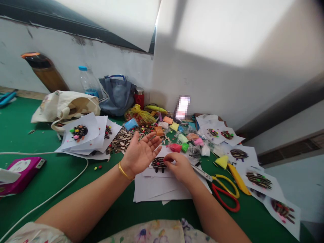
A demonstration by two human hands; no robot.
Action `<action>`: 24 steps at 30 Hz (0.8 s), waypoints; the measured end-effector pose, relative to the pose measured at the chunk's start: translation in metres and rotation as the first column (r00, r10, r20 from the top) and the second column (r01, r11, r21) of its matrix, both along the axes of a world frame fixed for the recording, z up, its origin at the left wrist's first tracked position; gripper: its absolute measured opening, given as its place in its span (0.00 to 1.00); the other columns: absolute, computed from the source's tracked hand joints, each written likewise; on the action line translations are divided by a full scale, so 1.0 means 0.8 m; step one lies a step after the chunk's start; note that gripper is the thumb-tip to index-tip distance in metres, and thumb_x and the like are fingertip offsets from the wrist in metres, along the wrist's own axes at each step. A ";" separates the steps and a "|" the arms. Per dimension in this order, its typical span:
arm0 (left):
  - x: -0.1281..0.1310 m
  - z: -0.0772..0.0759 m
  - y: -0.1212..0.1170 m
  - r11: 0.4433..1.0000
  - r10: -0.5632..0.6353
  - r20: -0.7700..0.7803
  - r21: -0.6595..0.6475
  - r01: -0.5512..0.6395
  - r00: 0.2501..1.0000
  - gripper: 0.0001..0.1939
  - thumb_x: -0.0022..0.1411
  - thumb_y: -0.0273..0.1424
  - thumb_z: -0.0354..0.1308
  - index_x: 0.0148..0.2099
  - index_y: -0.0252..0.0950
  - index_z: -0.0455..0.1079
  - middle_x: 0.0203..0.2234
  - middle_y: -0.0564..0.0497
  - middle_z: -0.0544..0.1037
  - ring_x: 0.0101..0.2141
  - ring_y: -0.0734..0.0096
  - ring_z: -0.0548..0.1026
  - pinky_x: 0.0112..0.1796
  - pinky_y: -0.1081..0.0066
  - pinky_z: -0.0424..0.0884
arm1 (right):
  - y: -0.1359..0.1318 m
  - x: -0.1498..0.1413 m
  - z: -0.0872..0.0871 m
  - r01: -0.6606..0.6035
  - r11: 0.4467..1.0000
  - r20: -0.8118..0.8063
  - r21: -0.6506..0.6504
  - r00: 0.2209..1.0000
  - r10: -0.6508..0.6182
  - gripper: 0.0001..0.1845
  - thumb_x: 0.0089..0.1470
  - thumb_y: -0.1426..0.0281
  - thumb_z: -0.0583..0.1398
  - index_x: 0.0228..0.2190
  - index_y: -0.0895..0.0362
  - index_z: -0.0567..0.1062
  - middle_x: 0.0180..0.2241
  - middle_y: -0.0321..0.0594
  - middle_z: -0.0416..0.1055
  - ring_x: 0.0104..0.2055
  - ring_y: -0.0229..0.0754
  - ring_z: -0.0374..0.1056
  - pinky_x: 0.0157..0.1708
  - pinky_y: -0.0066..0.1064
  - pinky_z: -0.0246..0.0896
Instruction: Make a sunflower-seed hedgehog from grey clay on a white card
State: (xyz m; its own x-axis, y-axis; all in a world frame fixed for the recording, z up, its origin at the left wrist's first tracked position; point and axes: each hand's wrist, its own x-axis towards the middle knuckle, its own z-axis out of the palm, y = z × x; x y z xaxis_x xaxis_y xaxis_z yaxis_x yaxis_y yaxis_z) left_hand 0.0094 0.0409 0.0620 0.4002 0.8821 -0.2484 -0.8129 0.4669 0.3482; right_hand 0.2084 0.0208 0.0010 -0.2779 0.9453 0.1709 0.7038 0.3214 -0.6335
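Observation:
My left hand (140, 152) is open, palm up, just left of a picture made of striped sunflower seeds (157, 163) on white paper. One small red ball sits on those seeds, and dark little legs show below them. At the right side of the picture, my right hand (180, 167) is closed in a pinch, with a small red clay ball (165, 160) at its fingertips. Under the picture lies a stack of white paper (152, 190). Loose sunflower seeds (121, 140) are heaped behind my left hand.
Bags of coloured clay (174, 147) crowd the back middle. Right of my right hand lie red-and-yellow scissors (222, 189) and a yellow cutter (238, 179). Finished seed pictures (259, 180) line the right, with more papers (81, 131) on the left. A white cable (60, 187) crosses the green table.

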 end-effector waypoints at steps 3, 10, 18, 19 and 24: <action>0.000 0.000 0.000 1.000 -0.002 0.003 0.000 0.002 1.000 0.26 0.68 0.49 0.43 0.45 0.33 0.72 0.39 0.40 0.77 0.43 0.59 0.76 0.46 0.58 0.73 | 0.002 -0.005 -0.002 -0.007 0.995 0.100 0.102 0.995 -0.004 0.03 0.54 0.70 0.64 0.33 0.53 0.79 0.33 0.37 0.76 0.39 0.42 0.69 0.43 0.34 0.60; 0.000 0.001 -0.001 1.000 -0.013 -0.001 0.002 0.013 1.000 0.26 0.68 0.49 0.42 0.45 0.33 0.72 0.38 0.41 0.77 0.42 0.60 0.77 0.45 0.59 0.73 | -0.001 -0.012 0.004 0.032 0.990 0.194 0.136 0.979 -0.058 0.04 0.55 0.67 0.65 0.31 0.54 0.80 0.32 0.38 0.75 0.40 0.44 0.68 0.43 0.35 0.58; 0.000 0.000 -0.002 1.000 -0.018 0.012 0.003 0.018 1.000 0.27 0.68 0.49 0.42 0.45 0.33 0.72 0.36 0.42 0.77 0.40 0.61 0.77 0.43 0.60 0.73 | -0.001 -0.011 0.001 0.005 0.991 0.211 0.135 0.977 -0.034 0.04 0.56 0.68 0.64 0.33 0.53 0.80 0.33 0.38 0.76 0.39 0.43 0.68 0.41 0.34 0.58; 0.000 -0.001 -0.001 1.000 -0.019 0.013 0.002 0.019 1.000 0.27 0.68 0.49 0.42 0.45 0.33 0.72 0.36 0.42 0.77 0.40 0.61 0.77 0.42 0.60 0.74 | -0.001 -0.010 0.001 -0.001 0.991 0.211 0.132 0.977 -0.028 0.04 0.56 0.68 0.63 0.34 0.53 0.80 0.33 0.38 0.76 0.40 0.43 0.68 0.42 0.34 0.58; -0.001 -0.003 0.000 1.000 -0.021 0.016 0.001 0.021 1.000 0.27 0.68 0.49 0.43 0.45 0.33 0.72 0.36 0.42 0.77 0.40 0.62 0.77 0.42 0.61 0.74 | 0.000 -0.008 0.001 -0.003 0.990 0.207 0.141 0.978 -0.027 0.05 0.57 0.68 0.63 0.33 0.53 0.80 0.33 0.38 0.76 0.39 0.43 0.68 0.42 0.34 0.58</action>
